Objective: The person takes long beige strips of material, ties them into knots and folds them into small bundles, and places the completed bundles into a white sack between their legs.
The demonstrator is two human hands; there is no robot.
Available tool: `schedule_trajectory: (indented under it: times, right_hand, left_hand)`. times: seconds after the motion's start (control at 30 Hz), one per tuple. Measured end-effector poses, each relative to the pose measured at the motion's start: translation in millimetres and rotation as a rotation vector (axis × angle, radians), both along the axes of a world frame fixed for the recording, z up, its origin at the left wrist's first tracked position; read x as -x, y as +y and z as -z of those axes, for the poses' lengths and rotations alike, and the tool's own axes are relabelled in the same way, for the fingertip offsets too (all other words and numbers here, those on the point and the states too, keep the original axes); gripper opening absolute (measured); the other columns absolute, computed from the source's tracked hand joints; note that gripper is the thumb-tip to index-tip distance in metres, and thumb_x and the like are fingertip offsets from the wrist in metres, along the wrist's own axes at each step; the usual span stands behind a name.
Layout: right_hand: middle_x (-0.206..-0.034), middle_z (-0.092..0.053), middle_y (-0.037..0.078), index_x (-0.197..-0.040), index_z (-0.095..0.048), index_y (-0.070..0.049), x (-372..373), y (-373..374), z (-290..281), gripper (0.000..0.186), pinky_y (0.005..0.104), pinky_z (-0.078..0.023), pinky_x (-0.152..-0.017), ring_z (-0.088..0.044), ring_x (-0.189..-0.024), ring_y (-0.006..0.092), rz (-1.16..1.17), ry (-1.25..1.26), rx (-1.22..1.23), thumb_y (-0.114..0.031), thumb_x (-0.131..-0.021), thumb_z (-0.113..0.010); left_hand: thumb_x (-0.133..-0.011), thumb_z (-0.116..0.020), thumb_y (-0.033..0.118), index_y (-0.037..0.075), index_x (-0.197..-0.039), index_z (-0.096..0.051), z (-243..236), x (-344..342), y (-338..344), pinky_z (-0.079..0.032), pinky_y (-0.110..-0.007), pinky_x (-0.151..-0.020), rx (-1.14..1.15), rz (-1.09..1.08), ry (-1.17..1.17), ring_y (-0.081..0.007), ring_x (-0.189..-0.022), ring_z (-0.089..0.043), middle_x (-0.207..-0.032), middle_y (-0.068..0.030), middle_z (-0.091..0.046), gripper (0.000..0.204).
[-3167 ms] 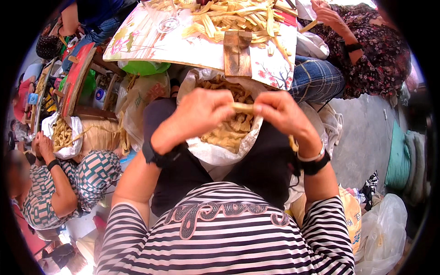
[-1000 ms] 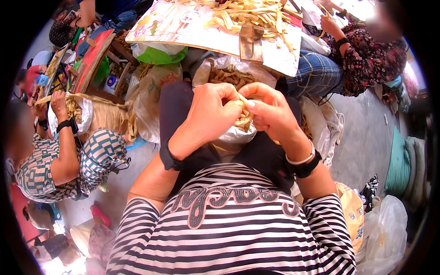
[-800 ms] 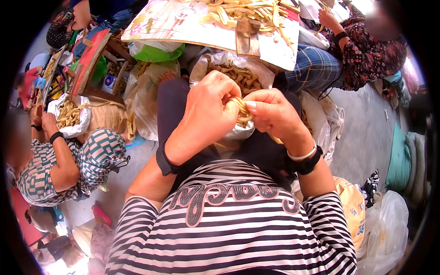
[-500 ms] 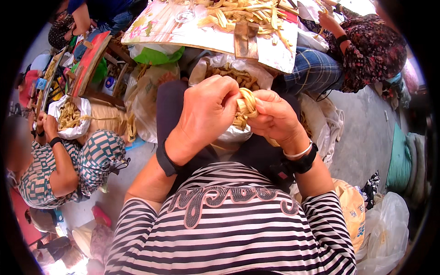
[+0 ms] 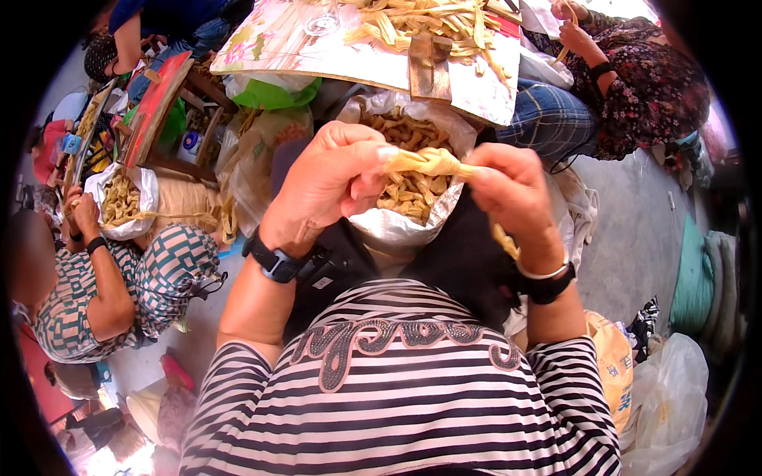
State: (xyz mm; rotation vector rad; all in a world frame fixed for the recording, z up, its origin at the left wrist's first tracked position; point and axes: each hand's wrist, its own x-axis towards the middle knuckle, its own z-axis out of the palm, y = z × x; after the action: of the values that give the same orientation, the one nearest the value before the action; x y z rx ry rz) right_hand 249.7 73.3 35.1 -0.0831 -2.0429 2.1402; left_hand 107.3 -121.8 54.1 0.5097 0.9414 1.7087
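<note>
A yellowish, pliable strip (image 5: 437,163) with a knot in its middle is stretched between my two hands. My left hand (image 5: 329,178) pinches one end between thumb and fingers. The other end is gripped in my right hand (image 5: 516,190), slightly smeared by motion, and a tail of the strip hangs below that hand. Under the strip, between my knees, stands a white sack (image 5: 429,230) filled with similar knotted yellow pieces (image 5: 417,194).
Ahead is a flowered table (image 5: 278,51) bearing loose yellow strips (image 5: 397,28) and a wooden block (image 5: 429,67). A person in a checked top (image 5: 87,293) works at the left beside another white sack (image 5: 147,194). A person in dark floral clothing (image 5: 647,87) handles a strip at the right. Plastic bags (image 5: 667,397) lie lower right.
My hands have moved apart, drawing the looped strip out straight with a tight knot in the middle. My right hand has shifted right.
</note>
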Motion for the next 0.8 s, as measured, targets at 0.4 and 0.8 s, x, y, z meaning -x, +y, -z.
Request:
schedule_trajectory:
  times: [0.4, 0.8]
  right_hand:
    - [-0.057, -0.053, 0.0, -0.077, -0.063, 0.005, 18, -2, 29, 0.016, 0.0221, -0.036, -0.048, -0.045, -0.054, 0.005, 0.017, -0.017, -0.288, -0.011, -0.081, -0.064]
    - [-0.06, -0.053, 0.0, -0.073, -0.062, 0.004, 84, 72, 38, 0.023, 0.0237, -0.037, -0.049, -0.047, -0.055, 0.0071, 0.169, -0.202, -0.215, -0.017, -0.08, -0.055]
  left_hand:
    - [-0.08, -0.06, 0.03, 0.005, -0.091, -0.059, 10, -21, 22, -0.045, -0.04, -0.066, 0.404, -0.038, 1.582, -0.0318, -0.076, -0.059, -0.08, -0.0144, -0.06, 0.027]
    - [-0.084, -0.057, 0.019, 0.001, -0.085, -0.059, 40, 79, 87, -0.04, -0.03, -0.055, 0.337, -0.068, 1.421, -0.0165, -0.056, -0.049, -0.061, -0.0088, -0.054, 0.018]
